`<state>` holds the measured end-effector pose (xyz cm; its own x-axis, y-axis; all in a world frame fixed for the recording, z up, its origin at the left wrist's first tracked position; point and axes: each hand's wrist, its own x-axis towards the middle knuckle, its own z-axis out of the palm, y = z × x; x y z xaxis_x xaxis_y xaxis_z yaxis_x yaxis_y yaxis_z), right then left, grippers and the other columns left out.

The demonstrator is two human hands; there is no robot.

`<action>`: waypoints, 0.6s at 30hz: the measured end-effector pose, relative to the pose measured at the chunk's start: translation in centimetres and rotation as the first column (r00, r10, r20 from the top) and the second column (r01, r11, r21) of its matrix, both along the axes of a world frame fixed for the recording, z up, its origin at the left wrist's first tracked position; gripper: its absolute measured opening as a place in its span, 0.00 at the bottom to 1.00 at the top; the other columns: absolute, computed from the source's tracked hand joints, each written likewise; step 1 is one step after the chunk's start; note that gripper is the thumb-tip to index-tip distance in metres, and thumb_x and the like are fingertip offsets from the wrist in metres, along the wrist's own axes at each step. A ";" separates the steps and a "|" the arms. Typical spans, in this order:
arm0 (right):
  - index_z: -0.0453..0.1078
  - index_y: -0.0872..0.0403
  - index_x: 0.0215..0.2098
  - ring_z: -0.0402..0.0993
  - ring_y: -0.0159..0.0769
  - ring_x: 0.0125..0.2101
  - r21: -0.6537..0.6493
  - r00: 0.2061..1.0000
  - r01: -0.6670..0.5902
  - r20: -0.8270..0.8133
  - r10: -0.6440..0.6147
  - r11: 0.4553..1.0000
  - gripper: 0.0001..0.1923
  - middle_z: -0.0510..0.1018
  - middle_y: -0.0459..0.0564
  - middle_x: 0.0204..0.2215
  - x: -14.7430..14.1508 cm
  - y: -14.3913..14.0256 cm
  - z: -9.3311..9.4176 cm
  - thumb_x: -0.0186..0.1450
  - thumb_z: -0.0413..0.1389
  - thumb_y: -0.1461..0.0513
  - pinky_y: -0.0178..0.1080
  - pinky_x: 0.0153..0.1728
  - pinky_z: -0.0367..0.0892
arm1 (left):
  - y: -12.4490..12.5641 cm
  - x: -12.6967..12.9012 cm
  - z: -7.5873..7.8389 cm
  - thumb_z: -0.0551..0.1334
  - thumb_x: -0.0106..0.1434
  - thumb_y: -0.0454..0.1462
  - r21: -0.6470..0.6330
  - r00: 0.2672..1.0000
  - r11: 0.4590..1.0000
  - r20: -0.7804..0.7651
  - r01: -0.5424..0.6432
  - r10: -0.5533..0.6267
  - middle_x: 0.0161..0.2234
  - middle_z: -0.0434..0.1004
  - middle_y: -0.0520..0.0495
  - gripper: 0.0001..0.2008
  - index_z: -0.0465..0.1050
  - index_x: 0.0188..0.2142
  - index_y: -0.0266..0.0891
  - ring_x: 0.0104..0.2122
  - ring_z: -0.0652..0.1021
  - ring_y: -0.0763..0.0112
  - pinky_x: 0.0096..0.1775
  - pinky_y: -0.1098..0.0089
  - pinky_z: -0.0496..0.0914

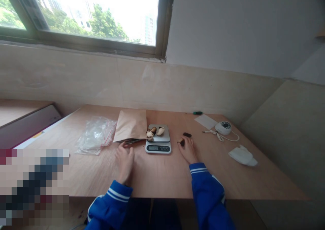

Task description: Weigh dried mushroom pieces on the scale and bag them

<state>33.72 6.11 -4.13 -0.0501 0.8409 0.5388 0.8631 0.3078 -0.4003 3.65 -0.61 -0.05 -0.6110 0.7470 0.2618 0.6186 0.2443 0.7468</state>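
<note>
My left hand (125,160) lies flat on the wooden table (162,175), fingertips touching the open end of a brown paper bag (131,125). A small digital scale (158,140) stands between my hands with a few pale and brown pieces (154,132) on its pan. To the right of the scale, my right hand (187,149) rests on the table with a small dark piece (181,142) pinched at its fingertips. Just beyond that hand lies another dark piece (187,134).
Clear plastic zip bags (95,135) lie left of the paper bag. At the back right are a white sheet (206,121), a green pen (197,113), a round white device (223,127) with its cable, and a crumpled white cloth (242,155).
</note>
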 end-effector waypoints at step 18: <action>0.65 0.54 0.47 0.64 0.47 0.45 0.008 1.000 0.012 -0.012 -0.012 1.000 0.16 0.73 0.56 0.45 0.1 0.0 0.1 0.62 0.50 0.58 0.48 0.45 0.59 | 2.5 -1.1 1.7 0.48 0.63 0.48 -0.368 0.974 0.929 -0.190 0.045 -0.123 0.35 0.77 0.24 0.30 0.53 0.52 0.21 0.38 0.78 0.44 0.33 0.60 0.67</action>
